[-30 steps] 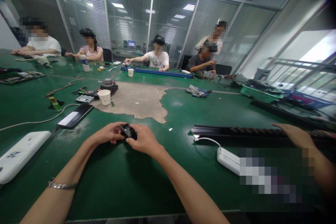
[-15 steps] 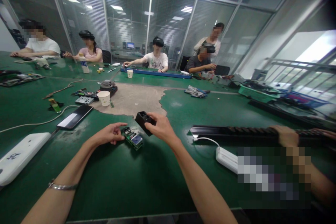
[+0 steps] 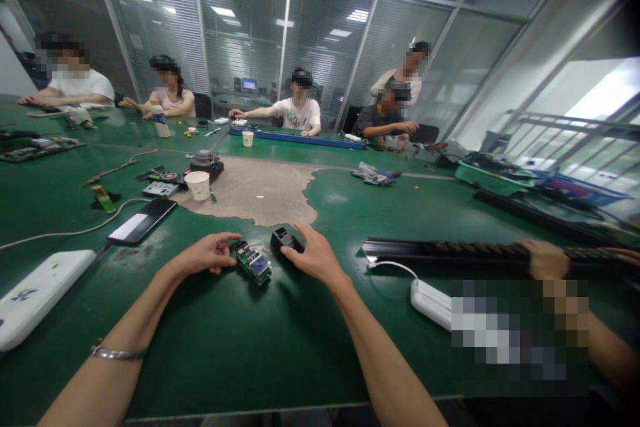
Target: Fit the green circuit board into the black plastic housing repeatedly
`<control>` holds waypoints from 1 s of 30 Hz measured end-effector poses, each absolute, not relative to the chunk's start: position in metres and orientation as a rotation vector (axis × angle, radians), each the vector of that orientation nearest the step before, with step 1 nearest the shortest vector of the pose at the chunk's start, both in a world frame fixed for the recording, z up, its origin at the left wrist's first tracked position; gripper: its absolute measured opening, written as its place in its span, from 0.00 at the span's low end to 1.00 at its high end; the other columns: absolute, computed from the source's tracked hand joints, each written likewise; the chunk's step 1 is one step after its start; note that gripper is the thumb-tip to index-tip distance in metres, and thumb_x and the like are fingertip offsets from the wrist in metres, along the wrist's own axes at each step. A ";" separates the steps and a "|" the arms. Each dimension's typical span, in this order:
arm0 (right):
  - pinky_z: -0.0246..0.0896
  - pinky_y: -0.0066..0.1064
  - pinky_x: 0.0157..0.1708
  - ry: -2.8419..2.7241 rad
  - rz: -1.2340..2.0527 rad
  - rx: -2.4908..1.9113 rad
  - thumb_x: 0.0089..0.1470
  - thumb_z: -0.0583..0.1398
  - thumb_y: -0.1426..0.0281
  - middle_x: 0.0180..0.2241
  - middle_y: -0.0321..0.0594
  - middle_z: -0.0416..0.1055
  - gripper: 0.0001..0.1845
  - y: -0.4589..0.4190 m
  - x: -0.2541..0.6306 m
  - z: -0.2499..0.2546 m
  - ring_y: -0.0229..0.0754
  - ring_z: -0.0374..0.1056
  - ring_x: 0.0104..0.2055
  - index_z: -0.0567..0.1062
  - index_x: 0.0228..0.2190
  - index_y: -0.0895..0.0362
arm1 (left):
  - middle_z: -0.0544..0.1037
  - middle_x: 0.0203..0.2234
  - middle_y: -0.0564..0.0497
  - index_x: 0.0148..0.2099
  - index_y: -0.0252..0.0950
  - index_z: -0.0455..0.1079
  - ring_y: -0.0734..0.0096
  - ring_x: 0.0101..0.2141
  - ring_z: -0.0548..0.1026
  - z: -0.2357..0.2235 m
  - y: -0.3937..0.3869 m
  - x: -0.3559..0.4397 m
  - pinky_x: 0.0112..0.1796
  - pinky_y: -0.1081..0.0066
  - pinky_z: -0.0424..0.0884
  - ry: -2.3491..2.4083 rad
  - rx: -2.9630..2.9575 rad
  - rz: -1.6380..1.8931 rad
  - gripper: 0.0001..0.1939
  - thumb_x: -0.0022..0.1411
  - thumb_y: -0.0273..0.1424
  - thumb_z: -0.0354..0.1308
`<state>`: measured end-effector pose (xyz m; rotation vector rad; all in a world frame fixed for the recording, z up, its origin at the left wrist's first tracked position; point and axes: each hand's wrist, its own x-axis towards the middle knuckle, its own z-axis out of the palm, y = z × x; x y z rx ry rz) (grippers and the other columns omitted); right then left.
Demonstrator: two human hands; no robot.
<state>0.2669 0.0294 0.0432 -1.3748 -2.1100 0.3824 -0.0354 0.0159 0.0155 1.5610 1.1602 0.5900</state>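
My left hand (image 3: pixel 210 255) is at the left end of a small green circuit board (image 3: pixel 254 263), which carries a bluish-silver display-like part. Its index finger is stretched out past the board's far corner while the other fingers curl; whether they touch the edge I cannot tell. Just right of the board, low at the table surface, is a black plastic housing (image 3: pixel 285 239) with openings on its upper face. The thumb and fingers of my right hand (image 3: pixel 317 253) are around the housing's right end.
Left of my hands lie a phone (image 3: pixel 143 221) and a white power strip (image 3: pixel 47 297). A paper cup (image 3: pixel 198 185) stands beyond, by some dismantled parts. To the right are a long black rail (image 3: pixel 440 250), another person's hand (image 3: pixel 547 259) and a white adapter (image 3: pixel 430 303).
My right hand has lowered the black housing toward the table, slightly right, and its fingers look looser around it. My left hand and the circuit board have barely moved.
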 end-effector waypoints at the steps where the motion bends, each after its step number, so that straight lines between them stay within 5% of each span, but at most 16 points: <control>1: 0.56 0.42 0.55 -2.117 0.380 -1.380 0.47 0.63 0.59 0.54 0.48 0.67 0.35 0.029 0.268 0.043 0.50 0.64 0.55 0.66 0.56 0.56 | 0.71 0.27 0.56 0.65 0.36 0.53 0.78 0.19 0.67 0.016 0.015 -0.035 0.21 0.75 0.63 1.159 1.559 0.589 0.40 0.53 0.36 0.64; 8: 0.64 0.34 0.41 -2.097 0.432 -1.476 0.47 0.60 0.67 0.39 0.41 0.77 0.20 0.028 0.267 0.049 0.47 0.72 0.41 0.76 0.44 0.52 | 0.70 0.27 0.57 0.65 0.36 0.52 0.78 0.19 0.67 0.018 0.014 -0.034 0.21 0.73 0.64 1.153 1.562 0.596 0.40 0.53 0.36 0.64; 16: 0.64 0.31 0.39 -2.036 0.653 -1.165 0.49 0.60 0.64 0.37 0.38 0.77 0.21 0.009 0.231 0.081 0.43 0.72 0.38 0.75 0.47 0.52 | 0.70 0.24 0.58 0.65 0.35 0.51 0.77 0.19 0.68 0.014 0.016 -0.036 0.21 0.73 0.64 1.126 1.576 0.604 0.42 0.53 0.37 0.64; 23: 0.58 0.28 0.32 -2.268 0.451 -1.201 0.48 0.60 0.65 0.33 0.38 0.76 0.13 -0.009 0.201 0.086 0.42 0.70 0.34 0.77 0.38 0.53 | 0.70 0.22 0.58 0.55 0.34 0.61 0.77 0.18 0.69 0.009 0.017 -0.038 0.20 0.76 0.64 1.111 1.615 0.638 0.30 0.52 0.37 0.65; 30: 0.57 0.30 0.35 -2.407 0.336 -1.266 0.50 0.59 0.64 0.37 0.42 0.76 0.16 -0.011 0.195 0.079 0.45 0.70 0.39 0.74 0.42 0.55 | 0.71 0.23 0.58 0.63 0.35 0.52 0.78 0.17 0.68 0.004 0.020 -0.040 0.19 0.76 0.65 1.093 1.604 0.650 0.40 0.52 0.35 0.65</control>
